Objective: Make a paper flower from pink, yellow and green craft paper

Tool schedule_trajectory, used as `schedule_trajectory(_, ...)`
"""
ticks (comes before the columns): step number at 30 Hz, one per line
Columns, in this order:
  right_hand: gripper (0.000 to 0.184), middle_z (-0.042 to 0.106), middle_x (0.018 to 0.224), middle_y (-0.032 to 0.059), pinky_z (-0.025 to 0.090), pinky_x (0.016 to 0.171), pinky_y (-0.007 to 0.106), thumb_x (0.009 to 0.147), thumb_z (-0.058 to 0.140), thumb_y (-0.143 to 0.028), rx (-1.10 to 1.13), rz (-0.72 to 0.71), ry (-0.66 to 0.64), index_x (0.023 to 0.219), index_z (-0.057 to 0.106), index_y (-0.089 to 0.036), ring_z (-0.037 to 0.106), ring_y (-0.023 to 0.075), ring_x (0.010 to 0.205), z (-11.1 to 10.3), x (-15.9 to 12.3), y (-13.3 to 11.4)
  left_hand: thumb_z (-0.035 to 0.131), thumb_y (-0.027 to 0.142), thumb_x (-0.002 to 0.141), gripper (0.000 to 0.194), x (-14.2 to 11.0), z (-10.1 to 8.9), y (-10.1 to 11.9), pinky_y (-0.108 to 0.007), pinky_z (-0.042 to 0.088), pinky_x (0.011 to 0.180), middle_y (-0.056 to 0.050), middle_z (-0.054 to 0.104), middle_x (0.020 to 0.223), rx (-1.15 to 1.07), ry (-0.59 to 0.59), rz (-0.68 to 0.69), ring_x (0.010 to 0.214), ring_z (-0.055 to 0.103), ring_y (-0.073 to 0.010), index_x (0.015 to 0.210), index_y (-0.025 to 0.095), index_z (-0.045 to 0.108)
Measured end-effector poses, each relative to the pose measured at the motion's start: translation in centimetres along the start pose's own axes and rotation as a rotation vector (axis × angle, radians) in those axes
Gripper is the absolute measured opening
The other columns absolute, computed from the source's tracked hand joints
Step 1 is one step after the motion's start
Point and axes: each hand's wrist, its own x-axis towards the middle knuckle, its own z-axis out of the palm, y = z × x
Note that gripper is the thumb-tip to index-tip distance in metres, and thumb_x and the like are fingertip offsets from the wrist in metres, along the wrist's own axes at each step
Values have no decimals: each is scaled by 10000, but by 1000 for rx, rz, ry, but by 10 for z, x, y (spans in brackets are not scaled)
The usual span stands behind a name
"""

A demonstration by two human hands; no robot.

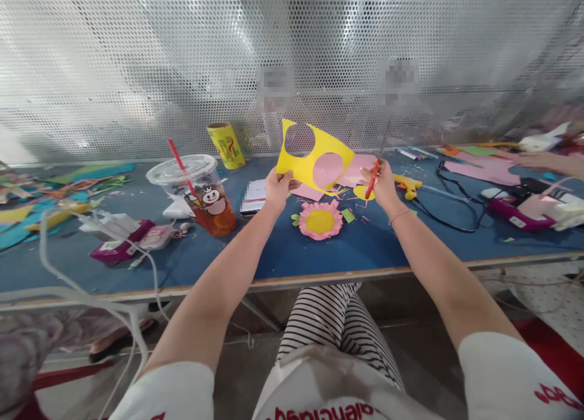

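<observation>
My left hand point(277, 189) pinches the lower left edge of a yellow paper sheet point(298, 163), which has two round holes cut in it and is held up above the table. Orange-handled scissors point(373, 178) are in my right hand point(383, 182), their blades pointing up and away from me. Between and below my hands lies a paper flower point(320, 220) with a yellow centre, pink ruffled petals and green leaf pieces. A yellow paper piece point(364, 192) shows beside my right hand. Pink paper point(308, 192) and small scraps lie behind the flower.
A lidded drink cup point(207, 198) with a red straw stands left, near a yellow roll point(227, 146) and a phone point(253, 196). Purple power strips point(122, 242) with cables sit at both sides. A yellow glue gun point(407, 186) lies right. Another person's hand point(542, 161) reaches in far right.
</observation>
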Motion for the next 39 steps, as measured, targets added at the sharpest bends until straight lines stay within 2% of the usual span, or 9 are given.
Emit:
schedule_trajectory(3,471,491,787,-48,520,585,314,625,682,-449,177,121,-22,924,368,-265,578,127,658,3,-2,-5,665,270,695,223,-1,1,1,-194,492,496,31,611,603,-16,-26,-2,448,571,-74,831,153,532)
schedule_trajectory(9,430,535,787,-10,517,645,355,576,703,-395,281,135,-85,855,421,-230,595,169,698,6,-8,-19,679,314,690,227,-5,2,5,-188,481,517,22,636,672,-61,-35,6,520,590,-72,833,167,583)
schedule_trajectory(12,383,523,790,-13,516,633,355,622,657,-406,256,79,-73,851,399,-239,582,161,676,13,-15,-24,697,356,677,305,-16,11,10,-220,513,648,-21,679,847,-147,-166,-82,709,650,-104,901,182,584)
schedule_trajectory(16,391,485,783,-29,518,640,338,651,630,-437,195,8,-34,877,367,-256,568,145,675,26,-23,-30,721,371,658,427,-33,26,14,-254,517,650,-46,680,800,-108,-290,-167,705,665,-142,998,166,565)
schedule_trajectory(21,396,475,784,-17,520,593,337,677,613,-471,106,3,-90,917,379,-261,573,166,696,28,-25,-31,598,475,759,406,-37,28,17,-232,496,540,-30,658,712,-76,-254,-214,562,638,-123,1022,170,548)
schedule_trajectory(25,411,484,811,-8,526,579,350,668,630,-444,104,-28,-65,946,389,-263,569,167,676,24,-23,-32,582,528,754,403,-31,21,23,-230,465,480,-3,647,689,-159,-221,-162,463,577,-96,966,189,533)
schedule_trajectory(30,414,477,821,-10,524,596,353,657,639,-420,110,-40,-70,953,395,-266,562,159,673,25,-25,-33,612,482,752,337,-28,20,23,-237,493,568,-15,657,693,-196,-134,-149,509,582,-79,818,164,520)
schedule_trajectory(33,409,479,822,-13,514,593,339,662,629,-435,80,-32,-85,946,390,-263,552,150,670,25,-24,-32,615,436,766,297,-25,20,23,-207,461,515,-2,638,655,-178,-119,-130,453,536,-56,769,159,509)
schedule_trajectory(39,369,458,741,-18,458,671,353,685,628,-430,-333,-132,-45,947,458,-233,483,148,657,10,-15,-25,581,356,814,226,-13,9,35,-155,317,384,58,541,556,-270,-4,-60,355,373,-17,729,194,448)
